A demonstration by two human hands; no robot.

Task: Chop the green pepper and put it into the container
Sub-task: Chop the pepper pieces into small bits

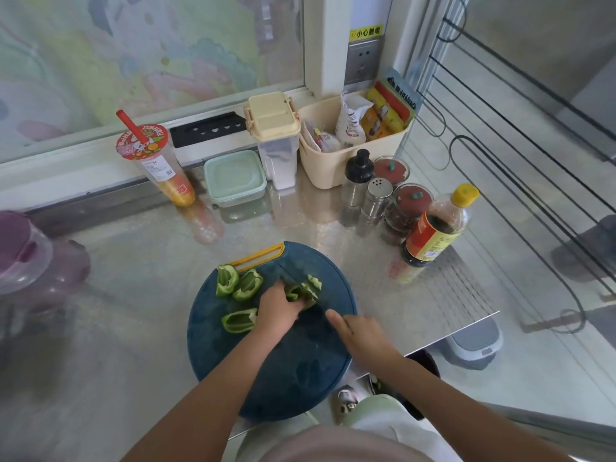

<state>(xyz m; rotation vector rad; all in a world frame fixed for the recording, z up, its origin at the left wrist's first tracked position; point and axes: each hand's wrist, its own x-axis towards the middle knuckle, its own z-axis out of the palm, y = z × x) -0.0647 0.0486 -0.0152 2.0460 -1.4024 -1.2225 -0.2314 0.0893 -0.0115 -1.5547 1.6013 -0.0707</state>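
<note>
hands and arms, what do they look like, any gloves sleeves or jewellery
The left hand and right hand are bare, with no gloves. No watch or bracelet shows at either wrist. Both arms are uncovered down to the picture's bottom edge, with no sleeve in view. The fingers are too blurred to rule out a ring.

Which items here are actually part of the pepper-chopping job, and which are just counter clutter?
In use: green pepper pieces; pepper piece gripped by left hand; right hand (knife hard to make out); blue cutting board; pale green lidded container.

Clutter: drink cup; cream basket; soy sauce bottle; metal shaker; purple jug.
</note>
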